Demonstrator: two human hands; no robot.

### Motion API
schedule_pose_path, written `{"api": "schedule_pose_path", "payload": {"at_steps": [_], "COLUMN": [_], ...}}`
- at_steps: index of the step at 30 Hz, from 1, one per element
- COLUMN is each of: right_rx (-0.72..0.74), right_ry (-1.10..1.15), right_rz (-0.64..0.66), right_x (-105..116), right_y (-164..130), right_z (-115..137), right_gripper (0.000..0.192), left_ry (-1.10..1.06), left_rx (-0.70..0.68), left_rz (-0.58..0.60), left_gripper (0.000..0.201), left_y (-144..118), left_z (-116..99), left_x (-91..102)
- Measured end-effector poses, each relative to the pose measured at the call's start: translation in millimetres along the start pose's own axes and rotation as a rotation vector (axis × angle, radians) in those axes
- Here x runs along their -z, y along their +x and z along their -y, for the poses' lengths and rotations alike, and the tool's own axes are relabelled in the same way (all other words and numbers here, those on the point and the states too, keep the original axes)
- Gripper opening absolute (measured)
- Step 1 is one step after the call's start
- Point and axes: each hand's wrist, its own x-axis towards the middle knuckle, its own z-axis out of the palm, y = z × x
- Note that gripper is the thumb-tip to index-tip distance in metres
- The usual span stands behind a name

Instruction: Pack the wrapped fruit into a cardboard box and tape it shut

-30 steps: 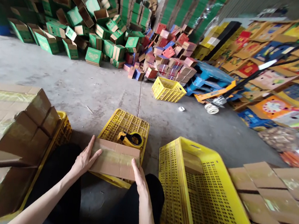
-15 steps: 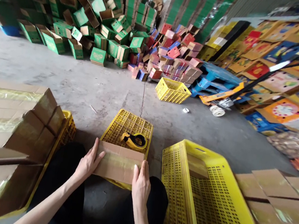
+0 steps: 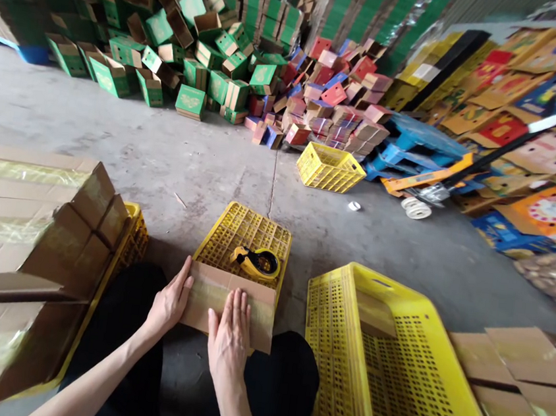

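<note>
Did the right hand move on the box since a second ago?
Yes. The right hand slid left from the right edge of the cardboard box onto its taped top, nearer the left hand.

A cardboard box [image 3: 228, 299] is lying on an upturned crate [image 3: 245, 237], with a tape dispenser [image 3: 256, 262] sitting behind it. Another crate [image 3: 390, 365] is standing to the right, stacked cartons [image 3: 23, 221] to the left.

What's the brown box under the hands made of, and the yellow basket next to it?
The box looks like brown corrugated cardboard, matte, with a shiny strip of clear tape across it. The yellow crate looks like moulded plastic: glossy, even colour, walls pierced with rows of small holes.
</note>
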Motion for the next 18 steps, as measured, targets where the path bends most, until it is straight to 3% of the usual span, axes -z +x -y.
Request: {"api": "schedule_pose_path", "payload": {"at_steps": [8,10,12,15,18], "right_rx": [0.046,0.069,0.086,0.111,0.088], "right_ry": [0.120,0.162,0.194,0.217,0.165], "right_rz": [0.097,0.114,0.113,0.115,0.137], "right_x": [-12.7,-17.0,-19.6,-15.1,-0.3], "right_y": [9.5,10.0,11.9,15.5,14.2], "right_z": [39.0,46.8,51.2,43.8,14.3], "right_gripper": [0.057,0.054,0.053,0.054,0.055], "left_ry": [-0.047,-0.070,-0.046,0.079,0.198], "left_rx": [-0.017,-0.122,-0.313,-0.594,-0.648], "left_rz": [-0.011,-0.086,-0.130,-0.062,0.033], "left_gripper": [0.059,0.060,0.059,0.058,0.059], "left_y": [-1.8,-3.1,-3.9,-3.2,-0.3], "left_z": [10.3,15.6,20.9,27.1,29.2], "left_x": [-5.1,-7.9,-9.0,-6.0,-0.4]}}
